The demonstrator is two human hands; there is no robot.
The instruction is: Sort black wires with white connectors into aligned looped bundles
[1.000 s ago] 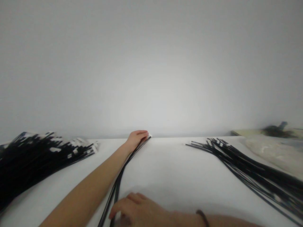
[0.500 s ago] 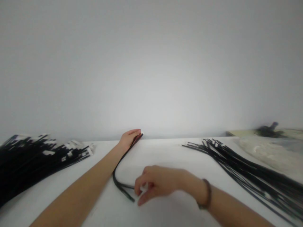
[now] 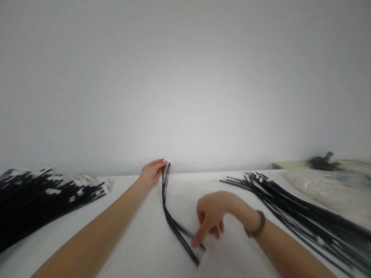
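A few black cables (image 3: 171, 222) lie across the white table in front of me, bent near the middle, their far ends spreading slightly apart. At those far ends, by the wall, my left hand (image 3: 151, 172) is closed in a pinch, with small white tips showing at its fingers. My right hand (image 3: 211, 216), wearing a dark bracelet, is over the near ends. One of its fingers reaches down and touches a cable close to its end; the other fingers are apart and partly bent. A pale, blurred piece shows beside the near ends.
On the left lies a big pile of black cables (image 3: 43, 208) with white connectors. Another bundle of black cables (image 3: 290, 208) runs along the right. Beyond it is a clear plastic bag (image 3: 315, 189) of pale pieces, with a dark object (image 3: 323, 162) behind. A plain wall backs the table.
My right hand has moved right and its pinch has loosened. The cables' near ends have swung to the right and toward me. My left hand keeps hold of the far ends.
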